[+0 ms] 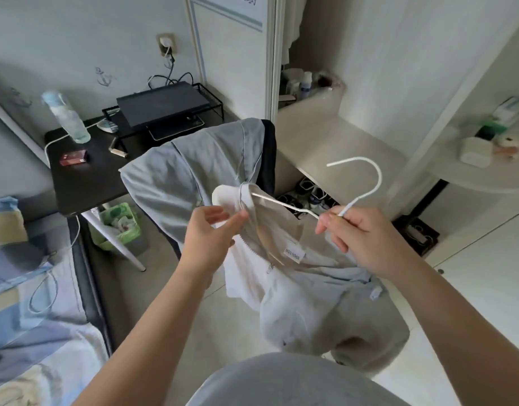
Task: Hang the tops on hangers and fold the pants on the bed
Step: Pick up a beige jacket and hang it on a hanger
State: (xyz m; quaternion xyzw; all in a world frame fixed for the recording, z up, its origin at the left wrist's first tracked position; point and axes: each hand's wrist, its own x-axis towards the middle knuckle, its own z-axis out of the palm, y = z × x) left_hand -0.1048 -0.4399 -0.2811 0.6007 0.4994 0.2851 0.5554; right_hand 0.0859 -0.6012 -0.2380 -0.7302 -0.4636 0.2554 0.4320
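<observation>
A bed [33, 303] lies at the left edge, and beyond it a black desk [85, 177] carries a bottle [66, 117]. A grey garment [170, 177] drapes over a chair. In front of it, the left hand [208, 232] pinches the shoulder of a white top [296, 294], which hangs in mid-air between both hands. The hanger [379, 180] runs from upper left to lower right inside the top's neck, with its hook pointing up and right. The right hand [360, 238] grips the hanger's neck.

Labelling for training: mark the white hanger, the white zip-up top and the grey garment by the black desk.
white hanger [379, 176]: head view, on the hook's curve.
white zip-up top [290, 297]: head view, on its hanging front fabric.
grey garment [164, 177]: head view, on its draped middle.
</observation>
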